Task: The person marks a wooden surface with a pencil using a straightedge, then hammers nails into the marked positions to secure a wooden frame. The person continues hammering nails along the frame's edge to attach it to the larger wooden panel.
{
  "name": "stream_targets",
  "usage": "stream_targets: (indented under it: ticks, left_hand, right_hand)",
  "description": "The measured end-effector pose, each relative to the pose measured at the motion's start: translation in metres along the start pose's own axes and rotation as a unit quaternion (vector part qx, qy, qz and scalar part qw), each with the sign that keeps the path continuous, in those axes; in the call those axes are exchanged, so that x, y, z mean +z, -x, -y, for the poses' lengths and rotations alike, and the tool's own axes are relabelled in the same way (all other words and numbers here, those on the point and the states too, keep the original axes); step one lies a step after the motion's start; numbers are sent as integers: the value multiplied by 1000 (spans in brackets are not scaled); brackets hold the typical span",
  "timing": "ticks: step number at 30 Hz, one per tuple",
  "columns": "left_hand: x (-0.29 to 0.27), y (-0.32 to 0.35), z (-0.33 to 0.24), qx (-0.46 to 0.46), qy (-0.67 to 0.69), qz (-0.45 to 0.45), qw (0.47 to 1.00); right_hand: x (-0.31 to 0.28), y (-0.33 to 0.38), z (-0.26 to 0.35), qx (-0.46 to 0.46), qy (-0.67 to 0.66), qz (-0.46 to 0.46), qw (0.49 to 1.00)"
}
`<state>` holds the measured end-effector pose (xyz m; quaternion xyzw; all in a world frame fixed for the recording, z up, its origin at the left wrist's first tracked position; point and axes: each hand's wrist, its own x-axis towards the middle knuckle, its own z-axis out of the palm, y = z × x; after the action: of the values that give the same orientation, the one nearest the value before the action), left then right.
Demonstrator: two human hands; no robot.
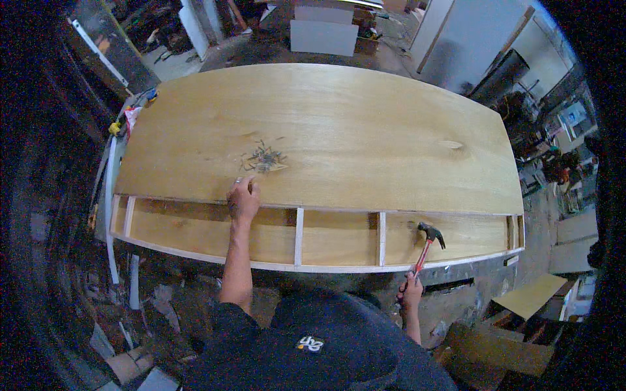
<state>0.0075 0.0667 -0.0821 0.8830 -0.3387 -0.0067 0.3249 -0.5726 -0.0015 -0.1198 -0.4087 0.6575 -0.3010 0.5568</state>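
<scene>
A claw hammer (425, 249) with a dark head and a red handle is in my right hand (411, 292). Its head is over the open frame section at the right, and my fingers wrap the lower handle. My left hand (243, 197) is at the near edge of the large plywood sheet (352, 137), fingers curled together and pointing away from me. Whatever the fingertips may pinch is too small to make out. Just beyond them lies a pile of nails (264, 158) on the sheet. The sheet rests on a wooden frame (299, 236) with pale crosspieces, whose near strip stays uncovered.
A yellow tool (115, 128) and a red-and-white wrapper (132, 118) lie beside the sheet's left end. Wood offcuts (134, 283) litter the lower left. A tan board (531, 294) sits at the lower right. Large white panels (466, 49) lean at the back right.
</scene>
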Motion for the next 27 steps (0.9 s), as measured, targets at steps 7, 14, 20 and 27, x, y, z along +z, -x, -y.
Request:
stream_targets:
  ticks: [7,14,20,27]
  left_hand:
    - [37,-32,-38,151,-34,-15,988]
    - [72,-54,-2,176,-133,31,975]
    - [39,-42,0,313,-3,-28,949]
    - [20,45,-61,-76,326,41,941]
  right_hand:
    - [-4,8,18,21,53,6,998]
    - [1,14,25,22,72,-18,997]
    - [9,17,34,-33,56,18,998]
    - [13,28,74,-36,-52,37,997]
